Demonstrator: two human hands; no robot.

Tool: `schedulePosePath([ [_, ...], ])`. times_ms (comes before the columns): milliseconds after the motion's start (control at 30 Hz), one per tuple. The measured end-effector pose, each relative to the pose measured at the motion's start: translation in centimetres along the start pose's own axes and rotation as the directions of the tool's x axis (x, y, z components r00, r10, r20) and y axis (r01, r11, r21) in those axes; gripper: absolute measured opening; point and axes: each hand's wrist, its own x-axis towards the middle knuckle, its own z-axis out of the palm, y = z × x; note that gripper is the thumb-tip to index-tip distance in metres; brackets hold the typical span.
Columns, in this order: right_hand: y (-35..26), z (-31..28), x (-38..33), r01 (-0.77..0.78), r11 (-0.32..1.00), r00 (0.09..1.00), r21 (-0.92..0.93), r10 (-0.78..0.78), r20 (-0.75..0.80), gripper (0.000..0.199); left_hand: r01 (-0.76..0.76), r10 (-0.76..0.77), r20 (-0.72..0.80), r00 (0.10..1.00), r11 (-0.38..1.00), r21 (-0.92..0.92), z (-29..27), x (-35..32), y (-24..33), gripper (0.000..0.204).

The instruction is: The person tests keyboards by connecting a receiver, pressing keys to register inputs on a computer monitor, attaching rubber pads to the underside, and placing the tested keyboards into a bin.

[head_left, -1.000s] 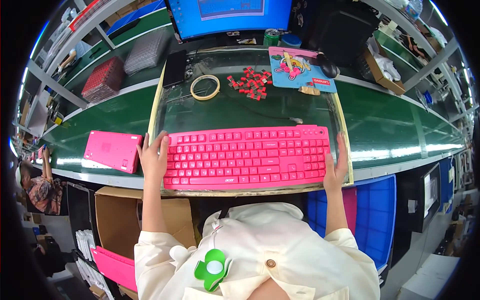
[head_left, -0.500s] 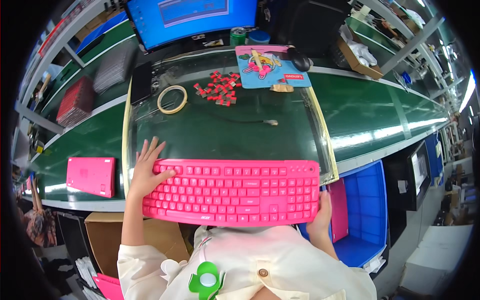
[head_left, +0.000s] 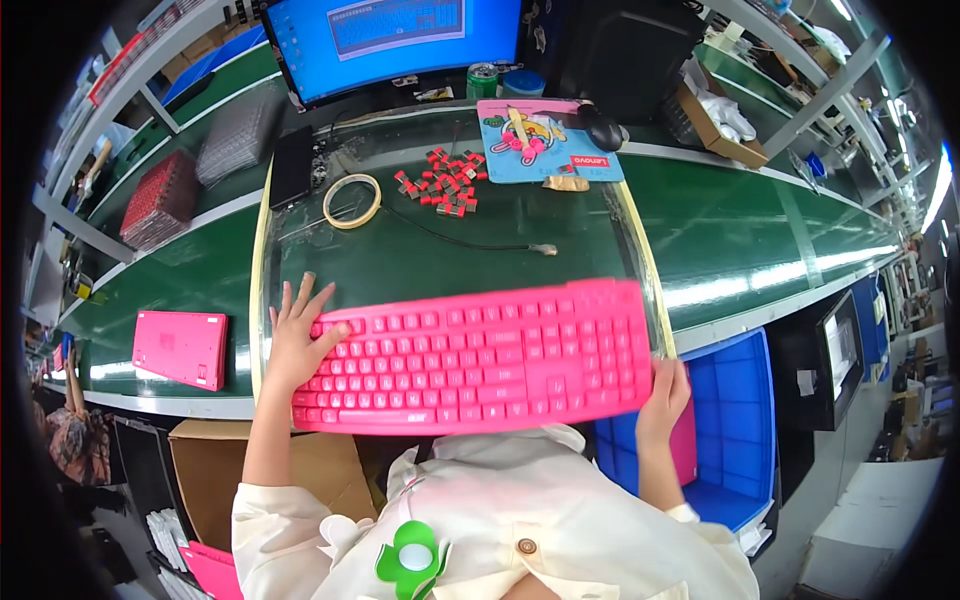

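Note:
A pink keyboard lies slanted in front of me at the table's near edge, its right end higher than its left. My left hand is at its upper left corner, fingers spread and thumb resting over the keys. The right edge of the keyboard is gripped by my right hand, fingers curled, partly behind it. Beyond it, a black cable with a pale connector end runs across the green table, close to a roll of tape.
Several red-and-metal small plugs lie further back, beside a mouse mat with a black mouse. A monitor stands behind. Another pink keyboard lies face down at left; a blue crate stands at right.
The keyboard's right end has risen and shifted away from me, so it now slants. My right hand has moved up with it; the left hand stays at the left corner. The monitor's window now shows a keyboard layout.

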Motion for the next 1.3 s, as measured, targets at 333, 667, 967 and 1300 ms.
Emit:
schedulePosePath([
  [333, -1.6, 3.1, 8.6, 0.564, 0.415, 0.789, -0.714, -0.526, 0.318, 0.02, -0.046, -0.089, -0.312, 0.946, 0.915, -0.401, -0.1, -1.9, -1.2, 0.058],
  [667, -1.9, 19.0, 23.8, 0.657, 0.321, 0.723, -0.683, -0.524, 0.45, 0.022, 0.362, -0.36, -0.166, 0.918, 0.932, -0.021, -1.7, -5.0, 2.3, 0.057],
  [967, -2.1, 16.6, 23.9, 0.897, 0.04, 0.229, -0.44, -0.893, 0.387, 0.017, 0.222, -0.344, -0.379, 0.859, 0.918, -0.329, 2.3, -6.2, 1.0, 0.053],
  [1300, -6.2, 7.2, 11.8, 0.924, -0.157, -0.172, -0.35, -0.985, -0.012, 0.021, 0.192, -0.36, -0.398, 0.844, 0.895, -0.403, 2.5, -5.8, 1.1, 0.05],
])
